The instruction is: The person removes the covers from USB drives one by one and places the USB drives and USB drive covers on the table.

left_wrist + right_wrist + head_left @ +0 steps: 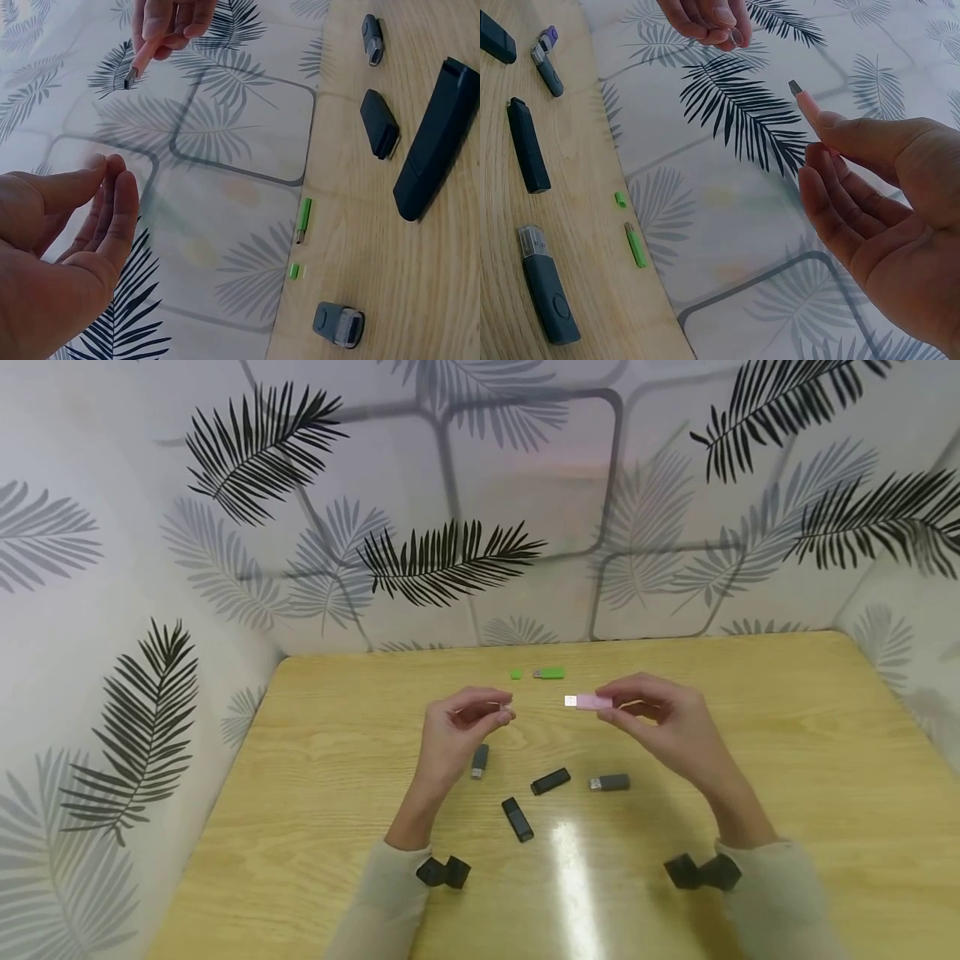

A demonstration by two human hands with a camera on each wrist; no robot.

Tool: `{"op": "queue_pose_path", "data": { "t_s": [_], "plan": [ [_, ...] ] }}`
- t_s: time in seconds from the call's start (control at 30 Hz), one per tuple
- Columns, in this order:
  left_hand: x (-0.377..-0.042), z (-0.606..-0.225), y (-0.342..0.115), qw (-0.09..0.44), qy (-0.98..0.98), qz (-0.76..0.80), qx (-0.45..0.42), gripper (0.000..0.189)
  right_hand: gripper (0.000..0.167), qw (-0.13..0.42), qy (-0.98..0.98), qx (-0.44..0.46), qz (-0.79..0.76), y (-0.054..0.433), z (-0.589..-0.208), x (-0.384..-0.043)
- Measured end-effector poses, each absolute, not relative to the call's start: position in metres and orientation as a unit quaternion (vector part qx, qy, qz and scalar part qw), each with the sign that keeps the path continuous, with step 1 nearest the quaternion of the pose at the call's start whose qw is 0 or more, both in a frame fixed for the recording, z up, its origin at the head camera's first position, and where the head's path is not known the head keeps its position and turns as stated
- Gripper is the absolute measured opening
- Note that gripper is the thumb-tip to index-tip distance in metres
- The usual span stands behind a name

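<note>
My right hand (660, 718) pinches a pink USB stick (592, 702) between thumb and fingers, its metal plug pointing left toward the other hand. Across from it, my left hand (461, 727) pinches a small pale cap (506, 706) at the fingertips. That cap looks partly see-through in the right wrist view, where the left fingers (712, 19) cover most of it. Both hands are raised above the table, with a gap between the cap and the plug. In the left wrist view the thumb and fingers hide the cap.
On the wooden table (337, 777), a green USB stick (550, 673) lies beside its small green cap (516, 675) near the back edge. Two grey USB sticks (609, 782) and two black ones (517, 819) lie nearer. A leaf-patterned wall covering (525, 468) stands behind.
</note>
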State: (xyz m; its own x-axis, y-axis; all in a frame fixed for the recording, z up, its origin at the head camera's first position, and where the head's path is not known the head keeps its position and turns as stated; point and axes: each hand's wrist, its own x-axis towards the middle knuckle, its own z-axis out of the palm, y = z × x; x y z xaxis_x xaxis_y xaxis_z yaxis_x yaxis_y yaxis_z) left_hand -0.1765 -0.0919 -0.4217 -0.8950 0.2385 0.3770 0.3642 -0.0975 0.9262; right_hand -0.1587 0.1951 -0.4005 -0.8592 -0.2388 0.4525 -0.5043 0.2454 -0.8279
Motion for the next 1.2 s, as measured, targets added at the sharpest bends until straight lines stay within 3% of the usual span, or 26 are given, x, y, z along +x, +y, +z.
{"op": "queue_pose_path", "data": {
  "t_s": [0.6,1.2],
  "plan": [
    [-0.193,-0.439,-0.09,0.029,-0.701,-0.694,-0.163,0.018,0.021,0.133,-0.79,0.218,0.557,0.186,-0.427,-0.179],
    [-0.223,-0.46,-0.083,0.058,-0.777,-0.612,-0.134,0.017,0.02,0.092,-0.826,0.18,0.527,0.186,-0.449,-0.213]
  ]
}}
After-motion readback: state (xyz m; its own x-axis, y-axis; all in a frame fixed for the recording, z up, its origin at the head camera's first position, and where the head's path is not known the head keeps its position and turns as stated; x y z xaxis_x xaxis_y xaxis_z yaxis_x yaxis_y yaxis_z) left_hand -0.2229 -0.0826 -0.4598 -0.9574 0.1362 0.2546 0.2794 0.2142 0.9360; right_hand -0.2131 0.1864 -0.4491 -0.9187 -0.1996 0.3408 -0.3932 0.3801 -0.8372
